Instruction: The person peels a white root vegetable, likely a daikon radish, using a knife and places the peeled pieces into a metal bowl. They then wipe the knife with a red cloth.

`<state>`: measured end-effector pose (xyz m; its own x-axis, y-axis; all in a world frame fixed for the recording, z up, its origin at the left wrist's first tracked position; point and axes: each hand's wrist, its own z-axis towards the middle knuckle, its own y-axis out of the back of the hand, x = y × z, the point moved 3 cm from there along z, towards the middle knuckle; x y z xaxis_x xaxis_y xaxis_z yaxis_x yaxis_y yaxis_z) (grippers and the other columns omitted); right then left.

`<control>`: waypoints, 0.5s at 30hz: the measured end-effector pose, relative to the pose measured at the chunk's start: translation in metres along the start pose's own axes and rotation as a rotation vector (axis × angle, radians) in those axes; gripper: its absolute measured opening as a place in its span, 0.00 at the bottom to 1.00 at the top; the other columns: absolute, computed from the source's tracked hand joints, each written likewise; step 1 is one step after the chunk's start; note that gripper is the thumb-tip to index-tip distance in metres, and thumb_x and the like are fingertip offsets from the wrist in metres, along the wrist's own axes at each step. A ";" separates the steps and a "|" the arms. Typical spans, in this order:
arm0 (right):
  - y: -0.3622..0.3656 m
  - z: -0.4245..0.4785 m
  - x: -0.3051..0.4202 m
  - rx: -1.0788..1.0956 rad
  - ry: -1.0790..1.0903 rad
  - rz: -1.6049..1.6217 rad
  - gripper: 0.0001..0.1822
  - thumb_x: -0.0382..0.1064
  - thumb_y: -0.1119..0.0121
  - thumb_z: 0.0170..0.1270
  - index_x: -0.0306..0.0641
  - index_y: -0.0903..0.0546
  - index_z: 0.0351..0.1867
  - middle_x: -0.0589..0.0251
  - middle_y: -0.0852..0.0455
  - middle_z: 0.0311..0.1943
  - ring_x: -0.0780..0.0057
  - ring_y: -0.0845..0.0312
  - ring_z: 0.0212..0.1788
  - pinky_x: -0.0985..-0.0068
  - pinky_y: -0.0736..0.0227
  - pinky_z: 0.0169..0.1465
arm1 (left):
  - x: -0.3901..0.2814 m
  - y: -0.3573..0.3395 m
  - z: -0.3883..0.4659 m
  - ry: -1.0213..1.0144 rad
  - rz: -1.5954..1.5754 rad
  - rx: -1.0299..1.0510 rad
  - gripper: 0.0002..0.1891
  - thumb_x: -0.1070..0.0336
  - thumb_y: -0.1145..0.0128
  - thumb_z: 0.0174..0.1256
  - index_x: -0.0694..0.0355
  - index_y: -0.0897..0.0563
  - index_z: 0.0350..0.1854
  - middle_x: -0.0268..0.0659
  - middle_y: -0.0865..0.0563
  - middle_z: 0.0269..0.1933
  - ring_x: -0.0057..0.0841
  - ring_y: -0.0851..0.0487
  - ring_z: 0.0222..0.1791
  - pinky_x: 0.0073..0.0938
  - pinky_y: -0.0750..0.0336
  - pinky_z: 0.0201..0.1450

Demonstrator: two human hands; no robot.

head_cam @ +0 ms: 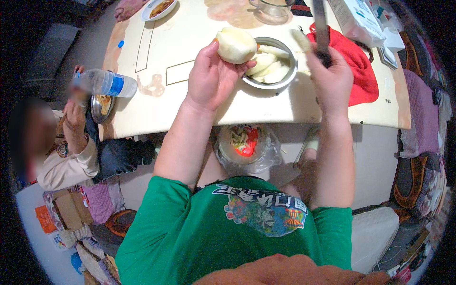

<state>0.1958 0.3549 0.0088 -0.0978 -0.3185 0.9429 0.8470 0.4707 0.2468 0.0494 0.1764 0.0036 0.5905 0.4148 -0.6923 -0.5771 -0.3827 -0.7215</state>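
A peeled pale fruit (237,45), perhaps an apple or a pear, rests in my left hand (215,76), held up by the fingers and thumb. Just behind that hand, a round metal bowl (294,67) contains several pale fruit slices (272,67). My right hand (333,76) grips a knife (321,30) by its dark handle, the blade pointing away from me. A blurred pale piece (301,40), which looks like a fruit slice, is at the right thumb.
Red cloth (361,83) lies beyond my right hand. A glass cup (272,10) and a dish of food (158,10) stand farther back on the table (153,114). At left, a person's hand (74,115) is near a plastic bottle (119,85). Below is a lined bin (228,156).
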 end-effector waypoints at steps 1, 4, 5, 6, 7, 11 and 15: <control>-0.006 -0.006 0.006 0.066 -0.003 0.019 0.16 0.39 0.31 0.57 0.32 0.15 0.44 0.59 0.11 0.30 0.80 0.17 0.32 0.78 0.22 0.41 | 0.000 -0.001 0.000 0.000 -0.032 0.022 0.30 0.45 0.61 0.77 0.62 0.38 0.71 0.54 0.31 0.68 0.48 0.31 0.69 0.45 0.30 0.68; -0.017 -0.014 0.012 0.148 0.081 -0.095 0.19 0.40 0.34 0.60 0.29 0.19 0.48 0.53 0.12 0.38 0.70 0.16 0.39 0.73 0.22 0.46 | 0.002 -0.011 -0.003 -0.070 0.025 0.016 0.27 0.53 0.52 0.76 0.62 0.38 0.69 0.45 0.25 0.62 0.37 0.24 0.62 0.44 0.27 0.65; -0.018 -0.016 0.015 0.140 0.109 -0.062 0.17 0.39 0.36 0.62 0.29 0.19 0.48 0.52 0.13 0.38 0.68 0.16 0.39 0.72 0.23 0.46 | 0.003 -0.012 -0.003 -0.081 0.066 0.030 0.27 0.54 0.49 0.74 0.62 0.37 0.69 0.44 0.25 0.62 0.36 0.24 0.62 0.43 0.28 0.65; -0.018 -0.019 0.018 0.132 0.138 -0.027 0.15 0.38 0.39 0.64 0.29 0.19 0.47 0.51 0.13 0.37 0.66 0.16 0.39 0.71 0.23 0.46 | 0.003 -0.014 -0.004 -0.093 0.109 0.045 0.28 0.56 0.46 0.73 0.62 0.37 0.69 0.43 0.24 0.61 0.35 0.24 0.62 0.42 0.28 0.66; -0.019 -0.022 0.023 0.123 0.168 0.008 0.14 0.37 0.41 0.65 0.29 0.20 0.47 0.50 0.14 0.37 0.64 0.17 0.39 0.70 0.24 0.46 | 0.002 -0.015 -0.004 -0.104 0.152 0.060 0.28 0.58 0.43 0.71 0.62 0.37 0.69 0.42 0.24 0.61 0.34 0.24 0.61 0.41 0.28 0.66; -0.016 -0.048 0.044 0.162 0.442 -0.136 0.11 0.36 0.44 0.67 0.33 0.20 0.46 0.51 0.17 0.38 0.55 0.19 0.40 0.67 0.25 0.46 | 0.001 -0.002 -0.002 -0.116 0.224 0.118 0.36 0.61 0.35 0.65 0.61 0.39 0.71 0.41 0.26 0.65 0.35 0.27 0.65 0.44 0.31 0.70; -0.012 -0.065 0.053 0.318 0.499 -0.124 0.11 0.33 0.39 0.62 0.36 0.19 0.46 0.53 0.17 0.38 0.56 0.19 0.40 0.67 0.23 0.43 | 0.002 0.005 -0.003 -0.167 0.285 0.077 0.38 0.64 0.32 0.61 0.61 0.38 0.71 0.44 0.27 0.66 0.36 0.26 0.66 0.43 0.31 0.70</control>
<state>0.2142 0.2786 0.0408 0.1359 -0.6981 0.7030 0.6398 0.6036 0.4757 0.0491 0.1732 -0.0013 0.3020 0.4321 -0.8497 -0.7502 -0.4423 -0.4915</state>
